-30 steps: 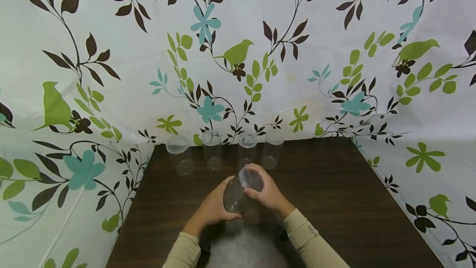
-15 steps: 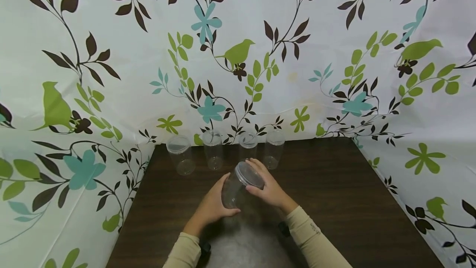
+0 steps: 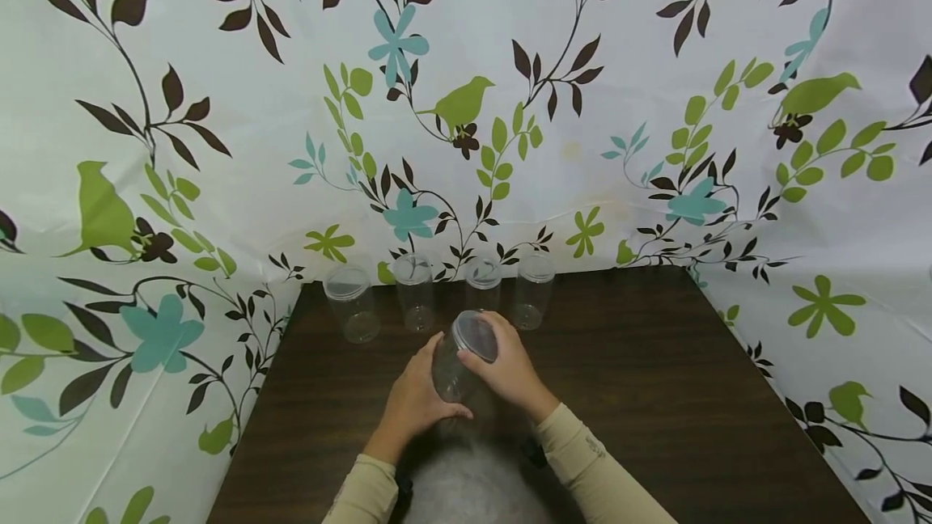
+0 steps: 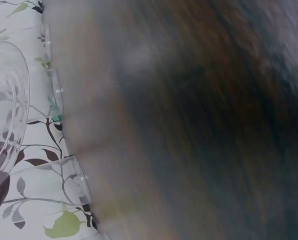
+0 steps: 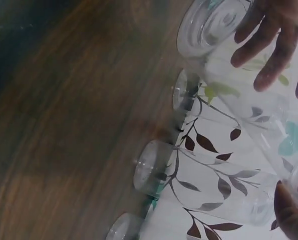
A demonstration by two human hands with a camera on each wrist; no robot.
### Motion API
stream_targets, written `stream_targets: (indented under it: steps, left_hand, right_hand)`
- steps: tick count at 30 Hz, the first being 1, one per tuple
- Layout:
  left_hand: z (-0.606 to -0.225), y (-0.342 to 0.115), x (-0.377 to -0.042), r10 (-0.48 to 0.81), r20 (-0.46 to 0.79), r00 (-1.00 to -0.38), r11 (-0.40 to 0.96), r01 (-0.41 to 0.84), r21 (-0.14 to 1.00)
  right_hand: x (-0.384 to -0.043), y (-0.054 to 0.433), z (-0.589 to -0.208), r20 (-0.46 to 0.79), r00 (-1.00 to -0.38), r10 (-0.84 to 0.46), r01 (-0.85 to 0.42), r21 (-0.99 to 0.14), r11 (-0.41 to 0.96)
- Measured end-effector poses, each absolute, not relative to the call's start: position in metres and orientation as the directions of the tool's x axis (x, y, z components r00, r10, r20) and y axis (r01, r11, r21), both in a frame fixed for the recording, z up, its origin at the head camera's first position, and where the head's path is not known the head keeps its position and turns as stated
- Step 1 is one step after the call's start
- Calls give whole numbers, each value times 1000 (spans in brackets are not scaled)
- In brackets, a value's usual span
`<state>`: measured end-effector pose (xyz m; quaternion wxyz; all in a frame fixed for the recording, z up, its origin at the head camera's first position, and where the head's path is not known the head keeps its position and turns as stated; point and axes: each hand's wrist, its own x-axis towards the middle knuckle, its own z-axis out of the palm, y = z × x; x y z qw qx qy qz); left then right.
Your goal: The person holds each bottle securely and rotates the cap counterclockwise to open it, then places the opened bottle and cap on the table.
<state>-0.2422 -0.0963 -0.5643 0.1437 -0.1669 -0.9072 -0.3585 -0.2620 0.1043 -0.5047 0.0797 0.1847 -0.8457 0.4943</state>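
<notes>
A clear plastic jar (image 3: 450, 374) with a screw lid (image 3: 476, 335) is held over the table between both hands, its top tilted toward the right. My left hand (image 3: 417, 396) wraps around the lower body, with the thumb along the near side. My right hand (image 3: 515, 369) grips the lid edge, fingers over the far side and thumb on the near side. In the left wrist view, the jar's round base (image 4: 6, 100) shows at the left edge. Through the clear wall in the right wrist view, the left hand's fingers (image 5: 271, 55) are visible. No contents show in the jar.
Several similar clear lidded jars (image 3: 535, 293) stand upright in a row along the far edge of the dark wooden table (image 3: 641, 395). A white curtain (image 3: 626, 14) with leaves and birds hangs behind and at the sides.
The held jar has shifted slightly up and left and stands a bit more upright. My right hand has moved left with the lid, its thumb now farther across it.
</notes>
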Motion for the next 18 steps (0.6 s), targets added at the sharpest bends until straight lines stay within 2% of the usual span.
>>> stream_targets:
  steps: [3, 6, 10, 13, 16, 18]
  left_hand:
    - [-564, -100, -244, 211, 374, -903, 658, 414, 629]
    - [-562, -105, -246, 255, 325, -911, 575, 413, 707]
    - [-556, -113, -244, 364, 244, -899, 441, 397, 805]
    - [-553, -117, -242, 447, 185, -875, 368, 369, 854]
    - [-554, -117, -242, 469, 168, -867, 332, 350, 876]
    - [-557, -114, -242, 448, 173, -877, 334, 344, 878]
  right_hand:
    - [-263, 104, -502, 329, -903, -276, -424, -784, 453]
    - [-265, 110, -497, 343, -866, -365, -481, -769, 421]
    - [-270, 121, -493, 378, -759, -531, -590, -745, 313]
    - [-274, 128, -492, 378, -689, -618, -625, -741, 243]
    - [-277, 132, -492, 357, -682, -638, -615, -753, 236]
    - [-277, 134, -493, 353, -702, -619, -604, -756, 254]
